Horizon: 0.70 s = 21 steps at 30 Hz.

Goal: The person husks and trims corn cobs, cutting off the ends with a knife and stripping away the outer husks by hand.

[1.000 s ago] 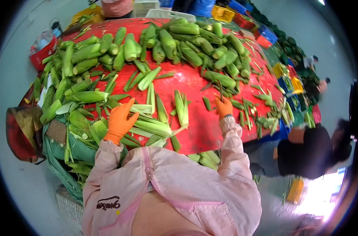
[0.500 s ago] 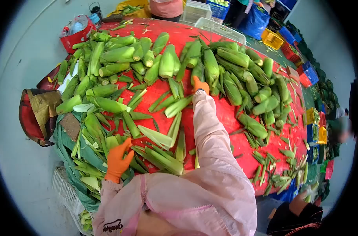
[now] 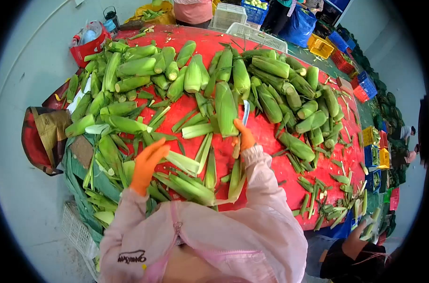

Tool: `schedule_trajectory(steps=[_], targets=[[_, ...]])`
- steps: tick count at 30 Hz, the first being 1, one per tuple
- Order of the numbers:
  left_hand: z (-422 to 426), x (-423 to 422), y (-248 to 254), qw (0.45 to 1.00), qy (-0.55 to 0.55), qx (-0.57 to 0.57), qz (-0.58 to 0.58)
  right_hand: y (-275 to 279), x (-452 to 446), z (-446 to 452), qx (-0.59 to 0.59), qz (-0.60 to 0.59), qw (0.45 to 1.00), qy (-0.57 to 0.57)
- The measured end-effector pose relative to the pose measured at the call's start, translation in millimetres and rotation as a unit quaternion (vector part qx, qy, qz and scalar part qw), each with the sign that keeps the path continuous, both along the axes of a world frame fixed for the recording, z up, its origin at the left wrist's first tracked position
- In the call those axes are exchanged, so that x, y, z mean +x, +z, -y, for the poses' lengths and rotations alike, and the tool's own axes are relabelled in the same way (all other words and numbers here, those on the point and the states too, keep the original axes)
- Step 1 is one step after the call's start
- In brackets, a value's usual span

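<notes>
My right hand [image 3: 244, 137], in an orange glove, is closed around a knife [image 3: 246, 112]; its pale blade points away from me and part of the handle shows below the fingers. Those fingers also press against the lower right side of a green ear of corn in its husk [image 3: 225, 109]. My left hand [image 3: 148, 165], gloved in orange too, is open with fingers stretched forward and nothing in it. It hovers over loose husk leaves [image 3: 186, 186] on the red table [image 3: 275, 177].
Heaps of husked-on corn [image 3: 139, 67] lie along the far side, with another pile [image 3: 313, 106] at right. Scraps cover the near right edge. A red bag [image 3: 88, 45] stands far left, a white crate [image 3: 257, 37] beyond the table. A co-worker's hand [image 3: 358, 240] shows lower right.
My right hand has drawn back toward me, bringing the ear of corn nearer, and the knife blade now shows. My left hand has risen slightly forward, its fingers closer together.
</notes>
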<state>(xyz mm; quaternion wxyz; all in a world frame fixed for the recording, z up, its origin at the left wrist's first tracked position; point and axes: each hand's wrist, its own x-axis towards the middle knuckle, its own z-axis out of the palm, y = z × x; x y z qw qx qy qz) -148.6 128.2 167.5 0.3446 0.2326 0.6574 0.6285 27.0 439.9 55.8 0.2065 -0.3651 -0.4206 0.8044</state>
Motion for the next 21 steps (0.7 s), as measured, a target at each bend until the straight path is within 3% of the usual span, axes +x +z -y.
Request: schedule_trajectory(steps=[4, 6, 8, 9, 10, 12, 13, 14, 16, 21], targets=[[-50.0, 20.0, 24.9, 0.980, -0.088, 0.154, 0.094, 64.2, 45.0, 92.5, 0.100, -0.060, 0.990, 0.074], [-68.6, 38.3, 27.0, 0.950, -0.141, 0.274, 0.050, 87.7, 51.8, 125.5, 0.125, -0.072, 0.985, 0.096], [-59.9, 48.1, 32.2, 0.949, -0.167, 0.264, 0.049, 99.6, 56.5, 148.3, 0.185, 0.003, 0.973, 0.137], [-51.9, 53.9, 33.9, 0.957, -0.143, 0.251, 0.039, 103.1, 58.8, 155.1, 0.257, 0.023, 0.962, 0.091], [-44.3, 59.6, 33.9, 0.963, -0.121, 0.238, 0.028, 110.3, 62.7, 162.4, 0.255, 0.028, 0.963, 0.083], [-35.6, 67.0, 21.5, 0.962, -0.118, 0.244, 0.020, 130.3, 69.9, 171.9, 0.219, -0.026, 0.974, -0.046], [-31.7, 70.1, 11.0, 0.962, -0.103, 0.239, -0.081, 126.8, 72.7, 174.5, 0.293, 0.003, 0.955, -0.047], [-27.1, 73.8, 4.6, 0.952, -0.088, 0.233, -0.181, 136.9, 75.2, 182.0, 0.291, 0.010, 0.955, -0.057], [-15.1, 80.4, 9.9, 0.950, -0.102, 0.210, -0.206, 170.6, 74.2, 198.4, 0.296, 0.057, 0.951, 0.071], [0.5, 89.7, 10.9, 0.941, -0.074, 0.170, -0.283, 170.0, 66.6, 203.6, 0.256, 0.044, 0.959, 0.109]])
